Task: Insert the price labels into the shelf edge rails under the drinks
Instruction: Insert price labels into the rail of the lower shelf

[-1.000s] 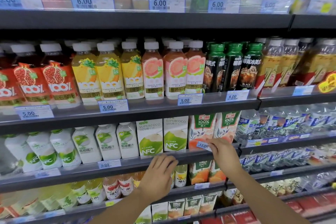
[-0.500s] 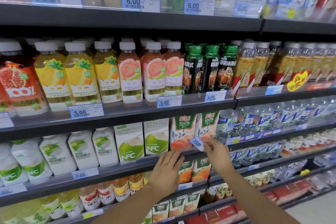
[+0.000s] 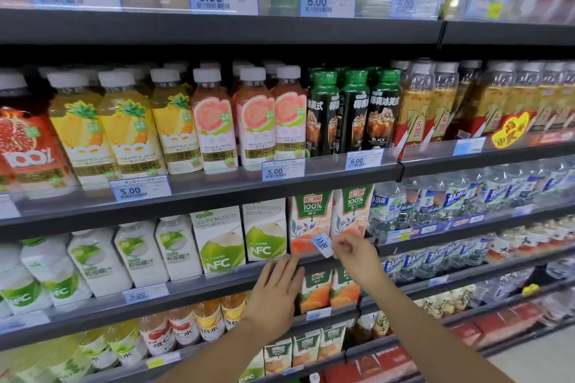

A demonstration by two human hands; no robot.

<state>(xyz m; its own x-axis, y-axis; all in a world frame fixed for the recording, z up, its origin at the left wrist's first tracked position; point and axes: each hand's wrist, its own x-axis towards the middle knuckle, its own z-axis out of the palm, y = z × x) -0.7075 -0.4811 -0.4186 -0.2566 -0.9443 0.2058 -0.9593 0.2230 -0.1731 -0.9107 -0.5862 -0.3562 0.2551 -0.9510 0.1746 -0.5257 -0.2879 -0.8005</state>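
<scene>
My right hand (image 3: 353,253) pinches a small blue and white price label (image 3: 322,244) reading 13.00, tilted, in front of the peach juice cartons (image 3: 311,221). The label hangs just above the dark shelf edge rail (image 3: 217,281) of that shelf. My left hand (image 3: 275,292) rests flat against the same rail with its fingers spread, just left of the label, below the coconut water cartons (image 3: 264,232).
Above are rows of juice bottles (image 3: 214,121) and black coffee bottles (image 3: 354,112), with labels such as 5.00 (image 3: 282,169) and 6.00 (image 3: 362,160) in clear rails. Water bottles (image 3: 435,202) fill the right bay. Orange juice cartons (image 3: 329,289) stand on the shelf below.
The label has come away from the rail and is now held tilted a little above it. The camera has turned right. My left hand stays on the rail.
</scene>
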